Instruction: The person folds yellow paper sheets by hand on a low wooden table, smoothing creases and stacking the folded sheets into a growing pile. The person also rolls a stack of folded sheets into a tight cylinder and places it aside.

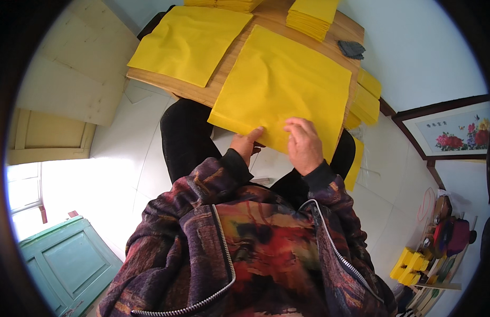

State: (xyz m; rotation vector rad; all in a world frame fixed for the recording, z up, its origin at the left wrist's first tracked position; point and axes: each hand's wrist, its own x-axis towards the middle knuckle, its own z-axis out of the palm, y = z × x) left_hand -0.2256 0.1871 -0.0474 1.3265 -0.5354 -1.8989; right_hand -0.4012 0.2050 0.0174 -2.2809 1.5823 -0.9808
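A large yellow sheet (287, 79), paper or thin cloth by its look, lies slightly creased on the wooden table, its near edge reaching past the table toward my lap. My left hand (247, 142) grips that near edge, thumb on top and fingers underneath. Over the sheet's near right part, my right hand (304, 140) has loosely bent fingers, a little apart; nothing shows in them. Whether its fingertips touch the sheet I cannot tell. A second yellow sheet (189, 45) is spread to the left, a strip of bare wood between the two.
On the wooden table (224, 79), a thick yellow stack (311, 18) stands far right and another (224, 4) at the back. A grey folded cloth (351, 49) lies by the right edge. More yellow bundles (365, 100) are beside the table. A framed flower picture (456, 132) leans right.
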